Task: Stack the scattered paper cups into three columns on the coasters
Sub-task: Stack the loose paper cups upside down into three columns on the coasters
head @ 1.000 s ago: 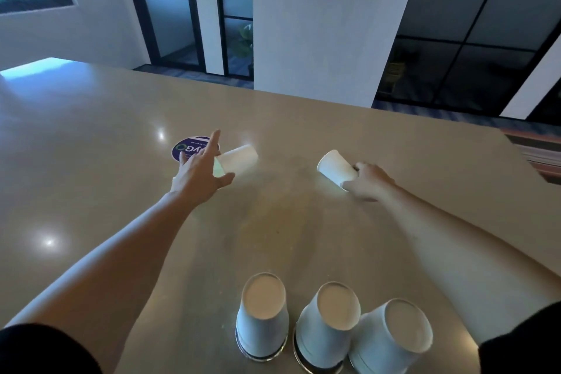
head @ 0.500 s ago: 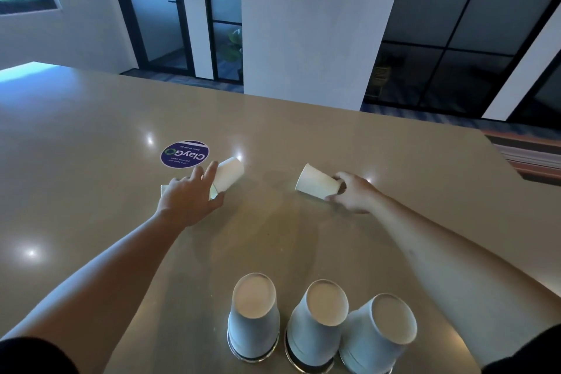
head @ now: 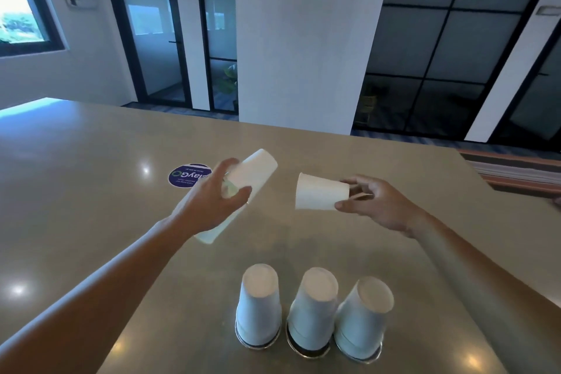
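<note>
Three columns of upturned white paper cups stand near the table's front edge: a left column [head: 258, 307], a middle column [head: 314, 311] and a right column [head: 362, 320], each on a dark round coaster [head: 306, 352]. My left hand [head: 212, 200] grips a long nested cup stack [head: 258, 173], tilted and lifted above the table. My right hand [head: 373, 202] holds a single white cup [head: 320, 191] by its base, on its side, mouth facing left toward the stack.
A round purple sticker [head: 185, 176] lies on the beige table [head: 91, 206] behind my left hand. The table's far edge meets a white pillar [head: 303, 39] and glass partitions. A striped object [head: 516, 173] lies at the right edge.
Both hands have lifted their cups off the table and drawn them toward me. The left stack now tilts upward. The right cup hangs in the air on its side.
</note>
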`<state>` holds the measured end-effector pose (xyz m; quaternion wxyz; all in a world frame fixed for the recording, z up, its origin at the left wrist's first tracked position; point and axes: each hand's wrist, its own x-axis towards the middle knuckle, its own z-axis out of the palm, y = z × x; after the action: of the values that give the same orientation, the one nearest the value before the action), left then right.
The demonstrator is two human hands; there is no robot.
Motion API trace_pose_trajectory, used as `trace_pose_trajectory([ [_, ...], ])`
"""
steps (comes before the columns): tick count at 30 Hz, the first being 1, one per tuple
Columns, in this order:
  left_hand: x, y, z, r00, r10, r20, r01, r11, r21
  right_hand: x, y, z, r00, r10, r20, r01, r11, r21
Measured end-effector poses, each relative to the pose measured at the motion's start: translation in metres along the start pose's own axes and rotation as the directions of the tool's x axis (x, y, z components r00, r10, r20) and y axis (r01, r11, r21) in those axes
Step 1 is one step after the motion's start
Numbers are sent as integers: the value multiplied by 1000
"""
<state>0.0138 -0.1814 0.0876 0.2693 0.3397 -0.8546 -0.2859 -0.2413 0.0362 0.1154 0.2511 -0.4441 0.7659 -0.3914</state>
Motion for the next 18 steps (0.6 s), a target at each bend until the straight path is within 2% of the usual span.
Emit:
trace_pose_trajectory([
  [3, -15, 33, -14, 996, 82, -32, -84, 991, -100, -39, -20, -17, 996, -70, -62, 72, 997, 30],
  [7, -33, 72, -18, 985, 159, -63, -169, 967, -190, -81, -45, -34, 986, -127, -106, 123, 991, -46],
  [11, -49, 100, -8, 973, 217, -76, -230, 915, -331, -118, -67, -54, 978, -163, -127, 120, 949, -292],
  [15, -57, 115, 9, 972, 198, -124, -233, 857, -459, -144, -83, -63, 993, -69, -96, 4, 827, -562],
  [18, -61, 121, 18, 971, 150, -184, -228, 806, -547, -148, -83, -53, 998, -13, -69, -36, 740, -671],
])
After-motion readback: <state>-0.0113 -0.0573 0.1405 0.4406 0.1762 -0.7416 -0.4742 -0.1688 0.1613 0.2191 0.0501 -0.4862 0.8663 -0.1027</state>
